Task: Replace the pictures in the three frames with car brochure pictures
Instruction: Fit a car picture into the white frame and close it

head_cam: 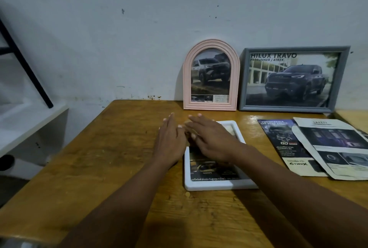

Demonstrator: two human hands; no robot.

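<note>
White frame flat on wooden table, centre-right, dark brochure pic visible inside border w/ text strip along near edge. Pink arched frame & grey frame upright vs wall behind, each w/ a truck pic in. Judged 2 of 3 done, this one last.

Left hand flat, fingers straight & a bit apart, at frame's far-left corner, partly over bare table. Right hand flat across frame's far half, fingers straight & near together, clamped on nothing. Anything under fingertips at overlap of hands: can't tell.

Step in hand, prob: seating/smoothing pic in frame. To do well:
- Press w/ flat pads, not nails.
- Sweep from centre out to edges to get paper flat, no ripples.
- Check pic square to border, even margin all round.
- Steady frame w/ left during smoothing w/ right, to stop sliding on table.
- Then lift by edges, stand next to other two.

Leftover brochure pages overlapping at right, well apart from frame; keep forearm off them.
</note>
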